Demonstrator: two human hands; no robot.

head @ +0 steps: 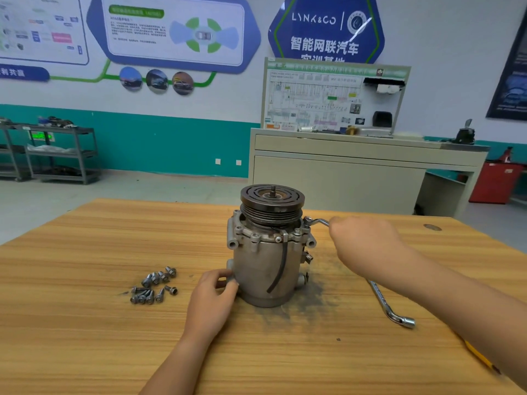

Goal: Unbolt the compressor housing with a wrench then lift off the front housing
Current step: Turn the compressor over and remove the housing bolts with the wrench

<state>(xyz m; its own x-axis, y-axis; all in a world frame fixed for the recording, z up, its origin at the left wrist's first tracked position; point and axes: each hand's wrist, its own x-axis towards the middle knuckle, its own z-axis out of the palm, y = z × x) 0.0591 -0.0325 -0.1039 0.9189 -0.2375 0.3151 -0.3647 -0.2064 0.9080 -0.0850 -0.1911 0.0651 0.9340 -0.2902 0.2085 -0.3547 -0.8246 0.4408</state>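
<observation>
Compressor [265, 269] stands upright near the middle of the wooden table [85, 337], long axis vertical, pulley [272, 198] end pointing up, with the shaft stub sticking out of the top. Front housing [256, 236] sits in place under the pulley, its bolted flange facing up, and several bolt heads show round the rim. A black cable [282, 266] is clamped at the flange and hangs down the front of the body. Left hand [212, 295] grips the lower left side of the compressor, fingers pressed together and curled round a lug there. Right hand [365, 246] holds the wrench [316, 222] at the upper right of the flange. The hand is curled round the handle, back of the hand toward the camera, fingertips hidden. The wrench head sits on a flange bolt, and the handle runs roughly level out to the right into the hand. Loose bolts [154, 285] lie in a pile on the table left of the compressor, near the left hand but apart from it. A spare wrench [390, 306] lies flat on the right, partly under the right forearm, long axis running from far left to near right, its bent socket end nearest the camera. A dark smear [310, 295] marks the table by the base on the right.
</observation>
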